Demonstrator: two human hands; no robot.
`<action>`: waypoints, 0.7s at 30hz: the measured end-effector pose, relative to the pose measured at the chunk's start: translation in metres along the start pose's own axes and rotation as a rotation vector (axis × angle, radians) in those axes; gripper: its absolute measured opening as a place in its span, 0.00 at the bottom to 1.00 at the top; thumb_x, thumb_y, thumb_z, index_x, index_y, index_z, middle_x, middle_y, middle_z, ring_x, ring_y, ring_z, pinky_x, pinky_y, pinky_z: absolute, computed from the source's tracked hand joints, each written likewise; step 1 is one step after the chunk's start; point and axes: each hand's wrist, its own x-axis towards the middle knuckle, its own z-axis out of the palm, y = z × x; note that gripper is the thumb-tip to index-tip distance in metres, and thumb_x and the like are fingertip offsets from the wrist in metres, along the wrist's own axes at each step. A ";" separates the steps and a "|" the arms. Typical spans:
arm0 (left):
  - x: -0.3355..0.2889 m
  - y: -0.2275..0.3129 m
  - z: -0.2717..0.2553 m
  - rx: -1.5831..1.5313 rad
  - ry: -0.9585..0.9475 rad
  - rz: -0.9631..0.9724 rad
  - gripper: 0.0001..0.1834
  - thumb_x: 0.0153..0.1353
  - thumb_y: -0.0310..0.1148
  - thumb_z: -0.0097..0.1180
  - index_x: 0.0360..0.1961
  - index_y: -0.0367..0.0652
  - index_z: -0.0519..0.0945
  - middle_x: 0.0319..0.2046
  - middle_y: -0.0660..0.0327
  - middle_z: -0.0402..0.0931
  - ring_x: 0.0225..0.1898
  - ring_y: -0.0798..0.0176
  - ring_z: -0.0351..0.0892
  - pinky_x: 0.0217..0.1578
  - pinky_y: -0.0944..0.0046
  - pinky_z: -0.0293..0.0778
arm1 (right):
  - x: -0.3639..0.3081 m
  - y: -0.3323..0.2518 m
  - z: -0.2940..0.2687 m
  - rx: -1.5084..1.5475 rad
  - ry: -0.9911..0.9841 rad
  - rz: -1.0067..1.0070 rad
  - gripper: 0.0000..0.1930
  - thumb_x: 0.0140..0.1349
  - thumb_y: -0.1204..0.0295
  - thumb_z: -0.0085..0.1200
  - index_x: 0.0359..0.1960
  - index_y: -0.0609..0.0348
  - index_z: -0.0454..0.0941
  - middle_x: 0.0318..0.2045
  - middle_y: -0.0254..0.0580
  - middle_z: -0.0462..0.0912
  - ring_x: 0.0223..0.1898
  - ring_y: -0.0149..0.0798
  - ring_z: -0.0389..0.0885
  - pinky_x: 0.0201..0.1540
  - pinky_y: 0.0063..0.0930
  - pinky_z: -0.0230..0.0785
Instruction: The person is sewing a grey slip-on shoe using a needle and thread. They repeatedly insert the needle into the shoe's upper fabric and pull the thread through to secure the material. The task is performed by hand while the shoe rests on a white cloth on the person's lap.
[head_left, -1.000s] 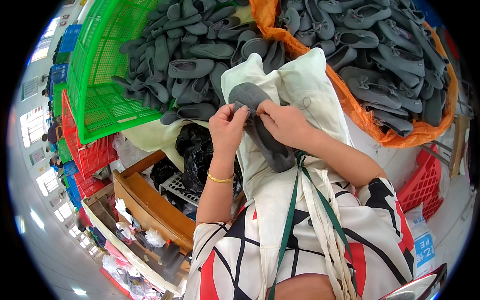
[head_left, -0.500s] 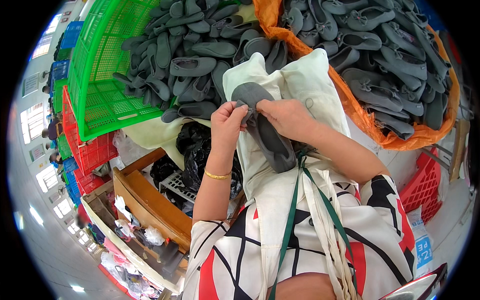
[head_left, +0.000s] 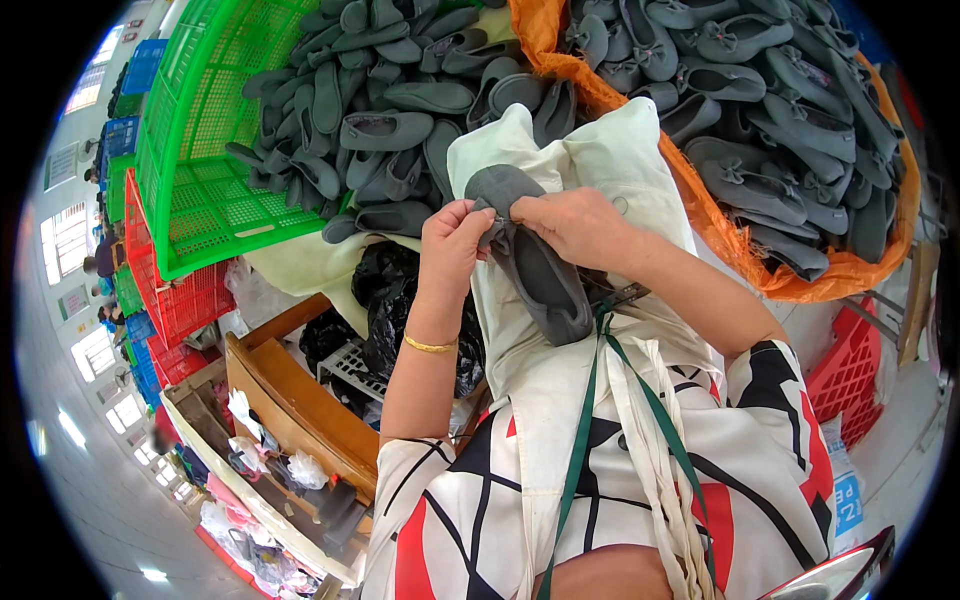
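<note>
A dark grey slip-on shoe (head_left: 543, 285) lies on the cream cloth (head_left: 635, 165) over my lap, its toe pointing away from me. My left hand (head_left: 456, 238) pinches a small grey fabric bow (head_left: 487, 218) at the front of the shoe's opening. From the right, my right hand (head_left: 572, 228) has its thumb and fingertips closed at the same bow; whether something thin sits between them is too small to make out. Beside the shoe's heel, under my right forearm, part of a dark metal tool (head_left: 628, 296) shows, mostly hidden.
A green plastic crate (head_left: 215, 215) tips toward me at the far left, with a heap of grey shoes (head_left: 385, 131). An orange sack (head_left: 690, 160) at the right holds shoes with bows. Nearer left are a wooden drawer (head_left: 310, 400), a black plastic bag (head_left: 395, 330) and red crates (head_left: 170, 290).
My right hand has shifted slightly, its fingers still at the bow. The metal tool under my right forearm shows more now. The shoe has hardly moved.
</note>
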 end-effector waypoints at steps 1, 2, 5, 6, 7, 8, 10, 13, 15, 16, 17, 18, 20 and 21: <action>0.001 0.000 -0.001 0.000 -0.011 0.000 0.06 0.62 0.33 0.61 0.30 0.43 0.81 0.22 0.72 0.76 0.20 0.79 0.70 0.22 0.76 0.67 | 0.001 0.000 0.000 0.006 0.014 -0.018 0.04 0.63 0.72 0.53 0.38 0.54 0.74 0.23 0.46 0.80 0.27 0.53 0.81 0.27 0.45 0.70; 0.001 0.000 -0.002 -0.001 -0.022 0.000 0.06 0.62 0.33 0.60 0.30 0.43 0.81 0.22 0.72 0.76 0.20 0.79 0.70 0.22 0.76 0.67 | 0.001 -0.001 0.000 0.005 -0.001 0.008 0.04 0.63 0.73 0.53 0.39 0.54 0.74 0.25 0.46 0.81 0.28 0.53 0.82 0.28 0.44 0.71; 0.003 -0.001 -0.003 -0.002 -0.053 0.002 0.06 0.63 0.33 0.59 0.30 0.43 0.81 0.23 0.72 0.76 0.21 0.79 0.70 0.23 0.76 0.67 | 0.001 -0.004 0.001 0.006 -0.019 0.066 0.05 0.64 0.74 0.53 0.41 0.53 0.75 0.28 0.48 0.82 0.31 0.53 0.82 0.31 0.42 0.73; 0.003 -0.001 -0.003 0.004 -0.058 -0.005 0.06 0.63 0.33 0.59 0.30 0.44 0.81 0.23 0.72 0.76 0.21 0.79 0.70 0.23 0.76 0.67 | 0.000 -0.005 0.003 0.008 -0.006 0.074 0.05 0.64 0.74 0.53 0.41 0.54 0.75 0.28 0.48 0.82 0.31 0.53 0.82 0.31 0.43 0.73; 0.004 -0.001 -0.004 0.011 -0.063 -0.013 0.06 0.64 0.33 0.58 0.31 0.44 0.81 0.23 0.72 0.76 0.21 0.79 0.71 0.23 0.76 0.68 | 0.000 -0.005 0.004 0.011 0.008 0.082 0.05 0.64 0.74 0.53 0.41 0.54 0.75 0.28 0.48 0.82 0.31 0.53 0.82 0.31 0.43 0.73; 0.005 -0.001 -0.004 0.016 -0.069 -0.021 0.06 0.64 0.33 0.58 0.31 0.44 0.81 0.23 0.72 0.76 0.21 0.79 0.71 0.24 0.76 0.68 | -0.001 -0.006 0.006 0.011 0.040 0.073 0.04 0.64 0.74 0.53 0.40 0.54 0.74 0.27 0.48 0.82 0.30 0.53 0.82 0.30 0.44 0.72; 0.004 -0.001 -0.004 -0.002 -0.069 -0.025 0.06 0.64 0.33 0.58 0.32 0.44 0.81 0.23 0.72 0.77 0.22 0.79 0.71 0.24 0.76 0.68 | 0.000 -0.008 0.009 0.010 0.104 0.055 0.04 0.64 0.73 0.52 0.37 0.55 0.72 0.24 0.47 0.81 0.28 0.53 0.82 0.29 0.45 0.72; 0.004 -0.005 -0.006 -0.048 -0.085 -0.016 0.06 0.65 0.33 0.58 0.33 0.44 0.81 0.24 0.72 0.77 0.22 0.79 0.71 0.24 0.75 0.69 | 0.000 -0.009 0.012 0.011 0.127 0.053 0.04 0.66 0.72 0.51 0.38 0.57 0.70 0.24 0.48 0.81 0.28 0.54 0.82 0.29 0.46 0.72; 0.004 -0.006 -0.007 -0.087 -0.089 -0.015 0.06 0.65 0.33 0.58 0.33 0.44 0.82 0.25 0.72 0.78 0.23 0.78 0.72 0.25 0.75 0.70 | 0.000 -0.015 0.010 0.041 0.086 0.165 0.05 0.67 0.72 0.51 0.41 0.57 0.70 0.26 0.50 0.81 0.30 0.57 0.81 0.31 0.46 0.72; 0.004 -0.006 -0.007 -0.108 -0.087 -0.020 0.06 0.65 0.33 0.58 0.33 0.44 0.82 0.25 0.72 0.78 0.23 0.78 0.72 0.25 0.75 0.70 | 0.001 -0.018 0.009 0.056 0.066 0.220 0.05 0.68 0.72 0.51 0.42 0.57 0.70 0.27 0.52 0.81 0.31 0.58 0.81 0.32 0.46 0.72; 0.003 -0.006 -0.006 -0.128 -0.086 -0.025 0.05 0.65 0.33 0.58 0.33 0.44 0.82 0.25 0.71 0.78 0.23 0.78 0.72 0.25 0.75 0.70 | 0.002 -0.018 0.011 0.101 0.092 0.232 0.06 0.68 0.72 0.50 0.43 0.57 0.69 0.27 0.52 0.81 0.31 0.58 0.81 0.32 0.47 0.71; 0.002 -0.006 -0.005 -0.129 -0.077 -0.029 0.05 0.65 0.33 0.59 0.34 0.44 0.82 0.26 0.71 0.78 0.23 0.78 0.72 0.26 0.75 0.70 | 0.003 -0.019 0.012 0.145 0.119 0.244 0.06 0.69 0.72 0.50 0.43 0.58 0.69 0.27 0.53 0.81 0.30 0.59 0.81 0.32 0.47 0.71; 0.001 -0.007 -0.002 -0.131 -0.063 -0.038 0.05 0.65 0.33 0.60 0.35 0.43 0.82 0.26 0.71 0.78 0.23 0.78 0.72 0.26 0.75 0.71 | 0.009 -0.021 0.015 0.213 0.158 0.264 0.06 0.69 0.71 0.50 0.43 0.58 0.68 0.27 0.53 0.80 0.30 0.60 0.80 0.32 0.47 0.71; 0.001 -0.007 -0.002 -0.117 -0.068 -0.013 0.06 0.65 0.33 0.61 0.35 0.42 0.83 0.26 0.71 0.79 0.24 0.78 0.72 0.26 0.75 0.70 | 0.014 -0.023 0.017 0.236 0.171 0.272 0.06 0.70 0.71 0.50 0.43 0.57 0.69 0.27 0.53 0.80 0.31 0.60 0.80 0.32 0.46 0.71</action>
